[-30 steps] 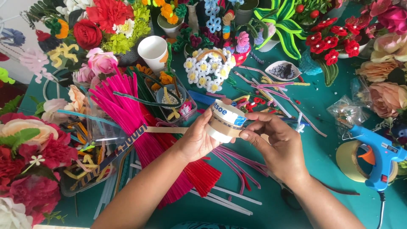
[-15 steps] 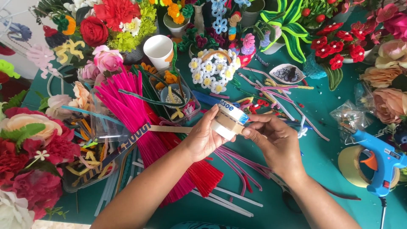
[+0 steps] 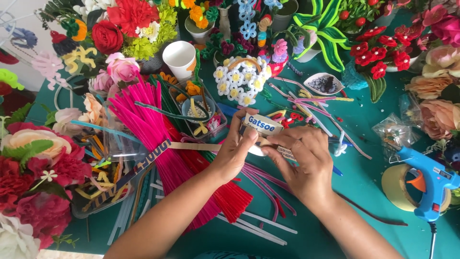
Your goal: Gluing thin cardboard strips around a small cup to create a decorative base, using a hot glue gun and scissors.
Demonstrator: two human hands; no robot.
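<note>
Right at the middle of the frame, both hands meet on a roll of tape (image 3: 261, 125) with a white and blue core. The left hand (image 3: 235, 148) is curled around the roll's near side, thumb pressed against its face and fingers wrapped behind it, so the hand is closed on the roll rather than spread. The right hand (image 3: 302, 160) comes in from the lower right with its fingers bent and bunched, fingertips touching the roll's lower edge just beside the left thumb; whether it pinches a loose end there I cannot tell. A strip of tan tape (image 3: 194, 146) runs leftward from the roll, level with the left wrist, toward a bundle of pink pipe cleaners (image 3: 143, 129).

Both forearms rise from the bottom edge of the frame and angle inward, the left from lower left, the right from lower right, wrists held above the teal desk (image 3: 364, 129). The roll is lifted off the desk, over loose pipe cleaners in pink and red.

At the right edge lies a blue glue gun (image 3: 429, 180) across another tape roll (image 3: 400, 187). A white paper cup (image 3: 179, 56) stands in the upper left among pipe-cleaner flowers, well apart from the hands.
</note>
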